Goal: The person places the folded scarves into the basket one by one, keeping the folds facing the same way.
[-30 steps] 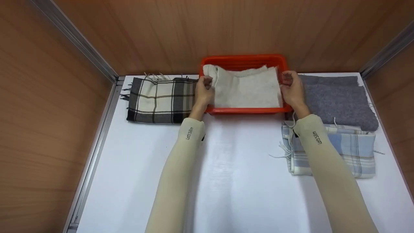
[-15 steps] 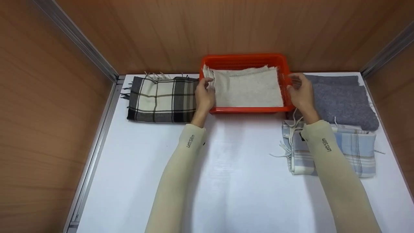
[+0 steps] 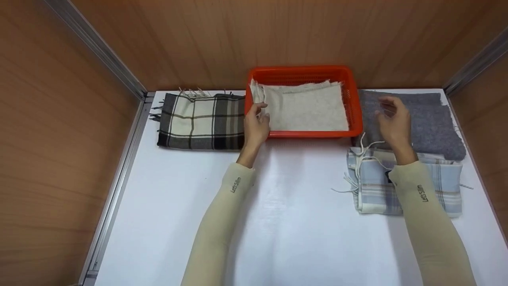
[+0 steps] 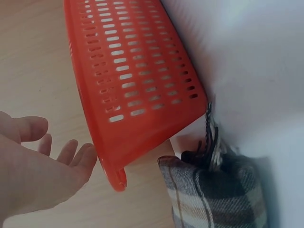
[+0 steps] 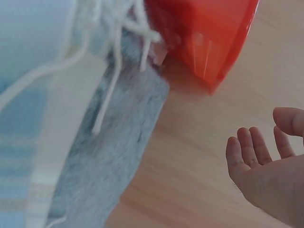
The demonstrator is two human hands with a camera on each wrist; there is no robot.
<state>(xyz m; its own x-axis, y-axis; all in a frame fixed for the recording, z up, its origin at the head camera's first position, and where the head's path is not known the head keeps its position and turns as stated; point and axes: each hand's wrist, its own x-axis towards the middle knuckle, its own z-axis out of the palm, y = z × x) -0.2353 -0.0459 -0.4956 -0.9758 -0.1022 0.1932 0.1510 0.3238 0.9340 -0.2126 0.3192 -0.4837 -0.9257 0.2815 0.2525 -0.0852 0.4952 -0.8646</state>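
Note:
A folded off-white cloth (image 3: 309, 109) with a frayed edge lies in an orange-red plastic basket (image 3: 313, 134) against the back wall. My left hand (image 3: 257, 124) hovers at the basket's front left corner, fingers loosely bent and holding nothing. In the left wrist view, the fingertips of that hand (image 4: 47, 166) are close by the basket rim (image 4: 88, 107); whether they touch it I cannot tell. To the right of the basket, my right hand (image 3: 396, 123) is above a folded grey cloth (image 3: 428, 119), its thumb and fingers apart with nothing between them.
Left of the basket lies a folded black, white and brown plaid scarf (image 3: 194, 123) with fringes. A light blue plaid scarf (image 3: 448, 186) lies in front of the grey cloth, partly under the right forearm. Wood-patterned panels (image 3: 198, 43) enclose the white table (image 3: 301, 222).
My right hand has moved off the basket's right side, rightward and slightly nearer, over the grey cloth. The left hand has drawn slightly back toward me and right. The off-white cloth stays in the basket.

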